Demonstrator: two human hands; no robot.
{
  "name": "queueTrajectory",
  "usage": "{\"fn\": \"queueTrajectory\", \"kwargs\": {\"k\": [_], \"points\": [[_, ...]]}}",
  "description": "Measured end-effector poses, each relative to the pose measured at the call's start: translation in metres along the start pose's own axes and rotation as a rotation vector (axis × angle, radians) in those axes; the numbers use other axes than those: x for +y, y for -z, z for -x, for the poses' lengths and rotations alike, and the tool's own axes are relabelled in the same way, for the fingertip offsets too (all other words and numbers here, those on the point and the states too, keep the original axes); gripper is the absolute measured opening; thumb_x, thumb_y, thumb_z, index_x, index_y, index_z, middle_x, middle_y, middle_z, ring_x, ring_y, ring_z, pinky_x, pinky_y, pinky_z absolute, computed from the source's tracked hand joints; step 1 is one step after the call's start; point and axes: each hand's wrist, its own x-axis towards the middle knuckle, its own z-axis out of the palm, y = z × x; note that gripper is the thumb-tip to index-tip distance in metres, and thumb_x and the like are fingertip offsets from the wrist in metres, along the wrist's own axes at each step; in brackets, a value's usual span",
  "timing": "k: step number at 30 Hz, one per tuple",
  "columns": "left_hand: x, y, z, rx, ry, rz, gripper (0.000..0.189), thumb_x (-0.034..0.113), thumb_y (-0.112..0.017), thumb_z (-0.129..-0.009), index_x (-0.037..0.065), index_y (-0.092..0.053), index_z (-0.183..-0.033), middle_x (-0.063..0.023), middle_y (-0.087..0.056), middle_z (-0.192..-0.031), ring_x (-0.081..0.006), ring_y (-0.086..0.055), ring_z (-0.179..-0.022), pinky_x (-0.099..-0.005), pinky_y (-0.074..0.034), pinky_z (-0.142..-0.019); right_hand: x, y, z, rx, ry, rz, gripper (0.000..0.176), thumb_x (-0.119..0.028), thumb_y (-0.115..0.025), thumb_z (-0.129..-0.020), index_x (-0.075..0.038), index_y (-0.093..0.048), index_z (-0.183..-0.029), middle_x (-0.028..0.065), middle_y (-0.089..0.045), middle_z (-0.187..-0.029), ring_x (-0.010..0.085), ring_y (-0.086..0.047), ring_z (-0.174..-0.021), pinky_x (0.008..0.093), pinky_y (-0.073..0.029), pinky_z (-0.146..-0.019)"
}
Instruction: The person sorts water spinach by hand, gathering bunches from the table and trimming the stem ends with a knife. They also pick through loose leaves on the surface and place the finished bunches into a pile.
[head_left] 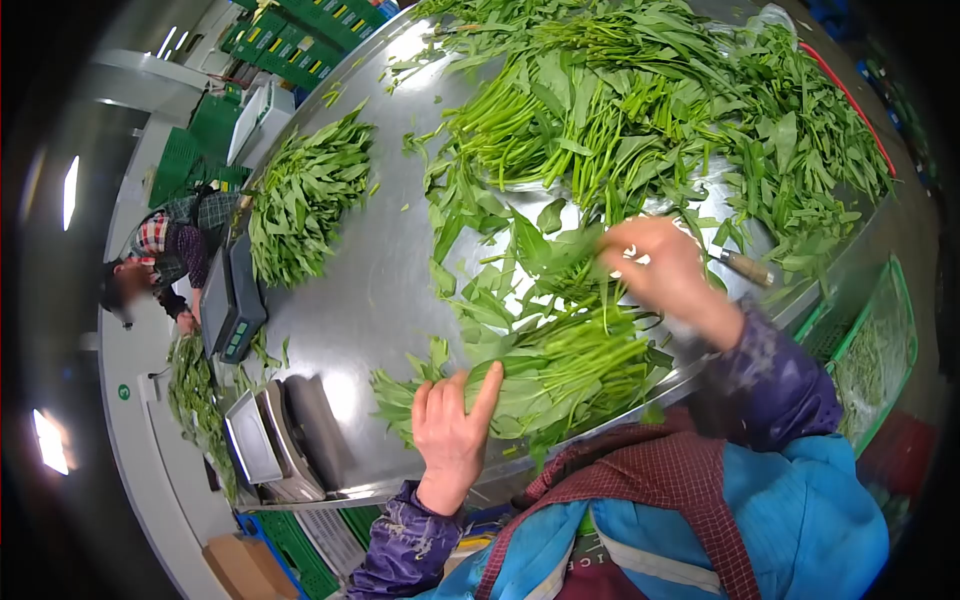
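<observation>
Green crate (890, 330), near right: loose greens inside. Bright-green leafy bunch (570, 365) lies at the table's (370, 290) near edge, left hand (455, 430) flat on it, fingers straight and together. Right hand (660, 270) blurred; grip unreadable.

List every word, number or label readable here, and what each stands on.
No text reads clearly.
Yellow labels on the green crates: too small.
Letters on the grey strap at the person's chest: too blurred.
Mark on the round green sign on the wall: blurred.
Display of the dark scale: unreadable.
</observation>
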Motion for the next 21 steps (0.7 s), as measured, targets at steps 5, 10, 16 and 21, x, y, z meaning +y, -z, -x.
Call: {"fn": "queueTrajectory", "kwargs": {"k": [5, 10, 16, 21], "points": [[0.002, 0.003, -0.005, 0.027, -0.031, 0.061, 0.05, 0.008, -0.052, -0.068, 0.022, -0.057, -0.116, -0.0071, -0.056, -0.09, -0.0207, -0.054, -0.079, -0.0377, -0.043, -0.081, 0.012, 0.028, 0.02, -0.123, -0.205, 0.15, 0.011, -0.016, -0.06, -0.072, -0.005, -0.06, -0.071, 0.0103, -0.058, -0.064, 0.03, -0.057, -0.063, 0.0396, -0.044, -0.055], [0.006, 0.005, -0.006, 0.006, -0.055, 0.083, 0.048, 0.01, -0.052, -0.068, 0.022, -0.059, -0.114, -0.0065, -0.056, -0.089, -0.0203, -0.054, -0.079, -0.0372, -0.043, -0.081, 0.021, 0.017, 0.029, 0.04, -0.118, 0.333, 0.013, -0.012, -0.061, -0.072, -0.002, -0.055, -0.069, 0.0118, -0.056, -0.065, 0.0288, -0.055, -0.064, 0.0387, -0.042, -0.056], [-0.011, 0.011, 0.006, 0.003, -0.04, 0.095, 0.043, 0.011, -0.053, -0.066, 0.02, -0.062, -0.107, -0.0071, -0.056, -0.091, -0.022, -0.055, -0.081, -0.0386, -0.043, -0.082, 0.048, 0.048, 0.034, -0.203, -0.32, 0.493, 0.024, -0.013, -0.066, -0.069, -0.003, -0.058, -0.089, 0.0112, -0.061, -0.079, 0.0276, -0.058, -0.075, 0.0377, -0.045, -0.066], [-0.008, 0.015, -0.01, 0.074, -0.135, 0.201, 0.039, 0.011, -0.054, -0.065, 0.019, -0.063, -0.102, -0.0092, -0.057, -0.094, -0.024, -0.056, -0.084, -0.0402, -0.043, -0.083, -0.01, 0.026, -0.008, -0.312, 0.214, -0.103, 0.057, -0.03, -0.068, -0.069, -0.009, -0.05, -0.119, 0.0138, -0.054, -0.116, 0.0278, -0.055, -0.1, 0.0352, -0.043, -0.085]]}}
